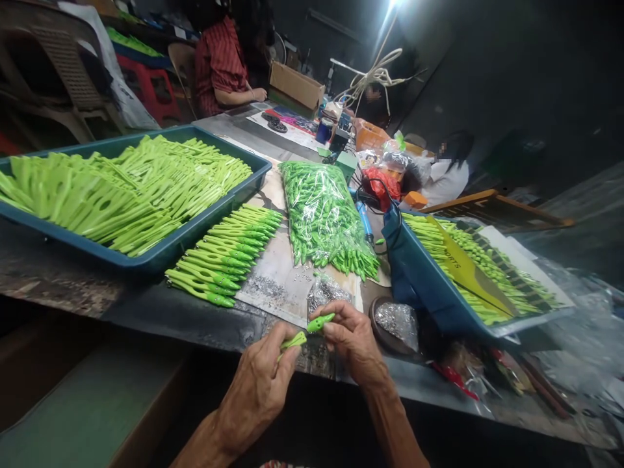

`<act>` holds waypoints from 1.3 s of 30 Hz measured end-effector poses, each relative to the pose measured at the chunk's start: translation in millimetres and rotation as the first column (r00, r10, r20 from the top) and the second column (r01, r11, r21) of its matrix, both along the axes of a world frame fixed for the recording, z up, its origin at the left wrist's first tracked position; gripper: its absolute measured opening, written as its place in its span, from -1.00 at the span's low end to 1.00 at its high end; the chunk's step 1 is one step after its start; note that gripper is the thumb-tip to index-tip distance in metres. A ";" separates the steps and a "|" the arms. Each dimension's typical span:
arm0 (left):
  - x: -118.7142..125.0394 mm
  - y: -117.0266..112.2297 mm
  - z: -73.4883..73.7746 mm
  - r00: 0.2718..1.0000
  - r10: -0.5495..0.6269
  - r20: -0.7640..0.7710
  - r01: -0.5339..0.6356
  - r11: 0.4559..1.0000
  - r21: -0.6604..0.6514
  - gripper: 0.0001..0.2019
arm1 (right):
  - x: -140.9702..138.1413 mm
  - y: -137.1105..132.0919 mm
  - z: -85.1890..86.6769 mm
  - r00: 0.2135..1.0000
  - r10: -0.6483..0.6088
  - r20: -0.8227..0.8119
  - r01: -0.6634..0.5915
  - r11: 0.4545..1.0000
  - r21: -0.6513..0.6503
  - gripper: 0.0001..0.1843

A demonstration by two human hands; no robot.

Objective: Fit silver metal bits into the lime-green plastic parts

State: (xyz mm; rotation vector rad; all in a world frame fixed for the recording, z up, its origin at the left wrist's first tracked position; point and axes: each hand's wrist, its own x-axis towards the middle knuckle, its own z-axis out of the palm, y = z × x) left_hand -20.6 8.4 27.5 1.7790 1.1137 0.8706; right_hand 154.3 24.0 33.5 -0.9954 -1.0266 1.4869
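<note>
L hand [258, 390], R hand [353, 335]: grips pressed together, both pinching green plastic part [319, 322] over near worktop [195, 331] edge. Dark dish [385, 338] just R; bagged green parts [322, 214] far; blue tray [424, 286] R.

Well ahead of the left hand [258, 390] and right hand [353, 335], a white lamp [392, 4] blazes at the top of the view, washing the wall around it into glare. Beyond the right hand, the dark wall [487, 65] sinks almost to black, and the far left corner is dim too. Nearer the hands, the table [63, 273] is softly lit, the plastic bag [322, 214] ahead of them throws bright glints, and the outer edges bow and stretch
</note>
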 end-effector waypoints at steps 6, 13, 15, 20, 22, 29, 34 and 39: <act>0.7 -1.5 -0.4 1.000 -0.018 -0.021 0.017 1.000 -0.024 -0.85 | -2.7 -5.0 -8.2 0.998 -0.026 -0.053 0.025 1.000 -0.018 -0.84; -1.6 -3.6 -0.3 0.998 -0.018 -0.063 0.018 1.000 -0.009 -0.84 | -6.0 -12.9 -11.2 0.998 -0.050 -0.044 0.049 0.999 -0.011 -0.85; -1.5 -3.8 -1.0 0.997 -0.016 -0.079 0.017 1.000 0.009 -0.85 | -6.2 -15.5 -11.8 0.998 -0.063 -0.024 0.063 0.998 -0.001 -0.85; -0.5 -5.6 -3.0 0.992 -0.017 -0.124 0.023 0.999 0.049 -0.86 | -7.7 -22.5 -10.3 0.996 -0.083 0.042 0.083 0.997 -0.006 -0.85; -0.4 -6.7 -3.7 0.988 -0.026 -0.149 0.034 0.998 0.049 -0.86 | -9.6 -25.5 -8.4 0.995 -0.078 0.068 0.078 0.997 -0.008 -0.85; -2.6 -9.6 -10.1 0.958 -0.058 -0.281 0.108 0.980 0.165 -0.82 | -13.9 -38.0 -11.1 0.988 -0.057 0.141 0.056 0.998 0.009 -0.87; -7.2 -12.4 -13.4 0.922 -0.131 -0.364 0.234 0.938 0.256 -0.77 | -8.2 -48.8 -11.5 0.945 -0.062 0.322 0.065 0.998 0.002 -0.83; -10.3 -14.2 -15.8 0.909 -0.177 -0.377 0.297 0.910 0.288 -0.79 | -4.3 -55.4 -4.5 0.899 0.009 0.438 -0.019 1.000 0.019 -0.81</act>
